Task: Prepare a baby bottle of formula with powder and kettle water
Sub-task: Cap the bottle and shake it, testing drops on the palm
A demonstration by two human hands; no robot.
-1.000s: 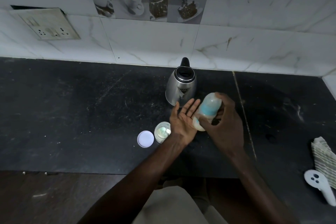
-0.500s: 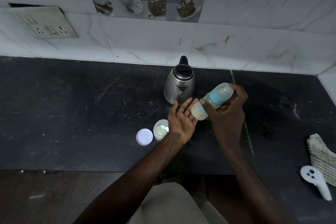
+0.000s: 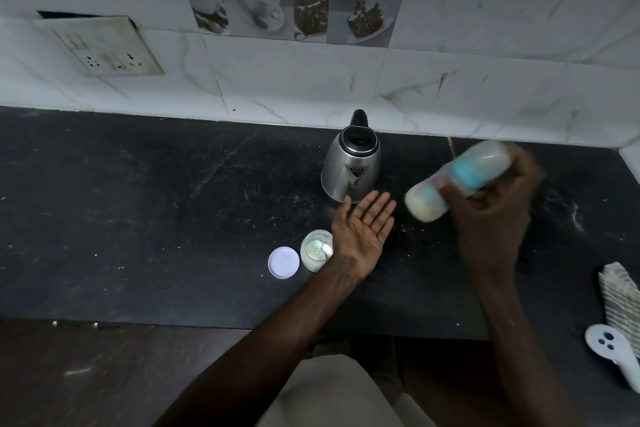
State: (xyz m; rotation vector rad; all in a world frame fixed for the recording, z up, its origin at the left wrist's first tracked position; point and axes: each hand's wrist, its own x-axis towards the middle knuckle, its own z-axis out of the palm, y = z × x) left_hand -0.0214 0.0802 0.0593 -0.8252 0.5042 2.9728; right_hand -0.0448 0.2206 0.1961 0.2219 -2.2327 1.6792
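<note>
r hand (image 3: 495,218) wrapped round mid-section of baby bottle (image 3: 457,180), fingers curled on it; bottle tilted, pale end twd 8, other end twd 2, held clear of counter (image 3: 138,218), at 3 of kettle (image 3: 353,166); bottle blurred, so cap seating n/k. l hand (image 3: 367,229) flat, palm up, holds nothing, apart from bottle, fingertips near kettle base.
risks (judged): loose top = formula leak if shaken; grip slip = bottle hits kettle or counter; l wrist just beside open powder jar (image 3: 315,250) = knock, spill; kettle maybe hot.
around: jar lid (image 3: 283,262) at 9 of jar; striped cloth (image 3: 621,291) + white handheld device (image 3: 609,350) at 4, counter edge; wall socket (image 3: 104,48) at 10; nothing betw. the hands.
</note>
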